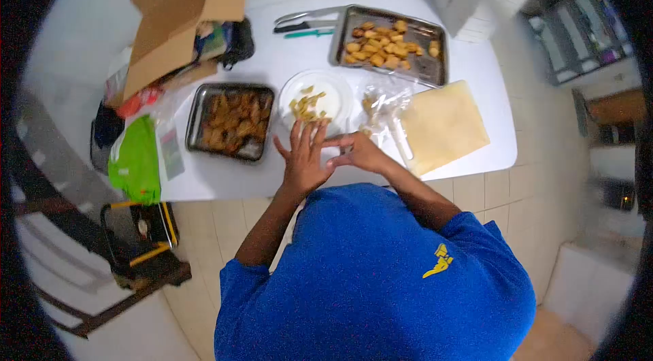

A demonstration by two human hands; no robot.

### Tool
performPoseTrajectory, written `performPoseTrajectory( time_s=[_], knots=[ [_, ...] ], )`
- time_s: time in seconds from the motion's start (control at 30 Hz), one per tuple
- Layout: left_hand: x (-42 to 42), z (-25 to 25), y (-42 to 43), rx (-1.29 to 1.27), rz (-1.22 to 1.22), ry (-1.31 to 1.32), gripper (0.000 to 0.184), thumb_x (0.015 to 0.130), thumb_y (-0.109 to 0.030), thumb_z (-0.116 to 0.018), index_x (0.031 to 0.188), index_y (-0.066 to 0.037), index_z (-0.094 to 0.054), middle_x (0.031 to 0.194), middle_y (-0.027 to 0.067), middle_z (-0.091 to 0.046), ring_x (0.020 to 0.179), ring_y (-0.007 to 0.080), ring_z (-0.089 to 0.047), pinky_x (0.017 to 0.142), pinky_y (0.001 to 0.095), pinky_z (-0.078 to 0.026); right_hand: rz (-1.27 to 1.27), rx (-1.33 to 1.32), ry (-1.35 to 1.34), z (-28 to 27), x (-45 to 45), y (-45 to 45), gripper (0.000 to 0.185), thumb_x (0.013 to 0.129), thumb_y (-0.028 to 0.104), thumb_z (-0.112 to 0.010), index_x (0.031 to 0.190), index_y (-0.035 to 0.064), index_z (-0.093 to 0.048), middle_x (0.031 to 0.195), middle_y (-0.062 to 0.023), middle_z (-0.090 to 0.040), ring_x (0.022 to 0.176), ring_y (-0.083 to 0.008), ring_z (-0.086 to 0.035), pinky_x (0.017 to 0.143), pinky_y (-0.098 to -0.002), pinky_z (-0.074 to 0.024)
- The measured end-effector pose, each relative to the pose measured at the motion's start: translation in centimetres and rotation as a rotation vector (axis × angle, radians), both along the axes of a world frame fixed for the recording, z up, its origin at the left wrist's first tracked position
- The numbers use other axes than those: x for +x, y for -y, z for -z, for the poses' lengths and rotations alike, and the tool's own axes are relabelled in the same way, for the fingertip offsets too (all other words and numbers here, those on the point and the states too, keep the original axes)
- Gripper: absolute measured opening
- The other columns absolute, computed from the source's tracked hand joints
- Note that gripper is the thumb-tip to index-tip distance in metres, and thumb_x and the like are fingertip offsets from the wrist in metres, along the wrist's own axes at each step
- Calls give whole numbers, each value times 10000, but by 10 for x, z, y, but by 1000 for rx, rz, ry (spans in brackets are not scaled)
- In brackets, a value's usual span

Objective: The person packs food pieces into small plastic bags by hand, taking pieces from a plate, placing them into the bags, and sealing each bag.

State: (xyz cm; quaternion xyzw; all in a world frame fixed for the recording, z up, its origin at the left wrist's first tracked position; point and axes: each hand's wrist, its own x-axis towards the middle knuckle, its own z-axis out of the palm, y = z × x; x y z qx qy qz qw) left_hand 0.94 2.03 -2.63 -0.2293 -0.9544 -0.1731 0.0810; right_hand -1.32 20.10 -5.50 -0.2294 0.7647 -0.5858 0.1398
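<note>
My left hand (306, 157) is open, fingers spread, at the near rim of a round white plate (337, 99). Pale yellow-brown cut pieces (309, 104) lie on the plate, some by my left fingertips. Just to the right, my right hand (360, 152) reaches across with its index finger and thumb apart, close to or touching the left hand. I make out nothing held in either one. Right of the plate lies a clear plastic bag (389, 99) with some pieces in or under it. A white handle-like strip (403, 140) rests beside the bag.
A pan of browned pieces (235, 119) sits left of the plate. Behind are a metal tray of golden chunks (381, 44) and several knives (309, 26). A cream cutting board (449, 126) lies right. An open cardboard box (166, 27) and green bag (136, 160) occupy the left.
</note>
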Motion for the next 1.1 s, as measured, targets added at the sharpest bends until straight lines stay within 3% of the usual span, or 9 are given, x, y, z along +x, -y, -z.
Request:
performPoseTrajectory(
  time_s=[0.13,0.23,0.3,0.4,0.53,0.63,0.8,0.9,1.1],
  knots=[
    [-9,-29,-8,8,163,255,1141,546,-426,-787,1416,-115,-118,1445,112,-187,1358,347,-51,952,712,7,-3,-82,-43,-8,9,-11,476,654,197,-763,1105,116,-633,1075,-112,-631,893,-238,-624,794,-324,-471],
    [-16,-26,-15,-30,211,215,1153,557,-436,-785,1421,-101,-98,1390,153,-276,1335,337,-122,961,689,9,5,21,-75,-27,7,-25,412,659,118,-760,1052,72,-648,1098,-115,-622,999,-241,-602,866,-312,-456],
    [-20,-23,-23,-9,233,137,1047,582,-389,-758,1407,-96,-184,1274,153,-370,1258,326,-261,984,649,31,28,60,-222,-23,7,-32,388,674,137,-755,1041,64,-652,1070,-126,-631,966,-242,-612,841,-316,-464],
    [-23,-16,-37,-51,248,-2,913,600,-314,-708,1376,-94,-280,1165,135,-405,1183,306,-354,1010,607,44,138,-2,-114,-24,12,-40,358,700,169,-745,1028,58,-655,1015,-135,-645,921,-242,-619,816,-314,-468],
    [-25,-15,-51,-16,272,-85,871,596,-251,-710,1357,-118,-306,1104,119,-425,1126,297,-402,1010,616,1,270,-108,30,-15,16,-43,333,721,284,-708,979,77,-667,950,-133,-652,830,-290,-627,775,-346,-480],
    [-29,-4,-54,35,305,-140,857,595,-241,-714,1353,-148,-325,1100,115,-427,1121,294,-404,1004,619,-39,307,-79,-119,-18,16,-44,303,735,280,-691,967,87,-670,937,-127,-652,810,-284,-626,770,-340,-478],
    [-25,-4,-52,-39,291,-131,797,631,-252,-703,1341,-162,-353,1099,101,-426,1127,276,-391,988,617,-78,245,17,33,-1,17,-51,430,717,351,-726,1013,48,-647,1020,-168,-612,944,-290,-596,843,-339,-456],
    [-24,2,-44,-46,239,-121,787,648,-278,-697,1345,-160,-351,1095,91,-429,1121,270,-393,990,615,-72,245,22,-27,12,15,-48,436,719,343,-726,1033,52,-644,1034,-172,-605,944,-286,-596,856,-344,-452],
    [-18,33,-5,12,-25,-50,844,627,-248,-672,1362,-92,-288,1111,90,-426,1098,261,-409,1001,598,-26,240,-148,242,-1,1,-37,258,790,123,-666,1044,75,-648,1200,-100,-524,912,-148,-576,761,-281,-485]
  ],
)
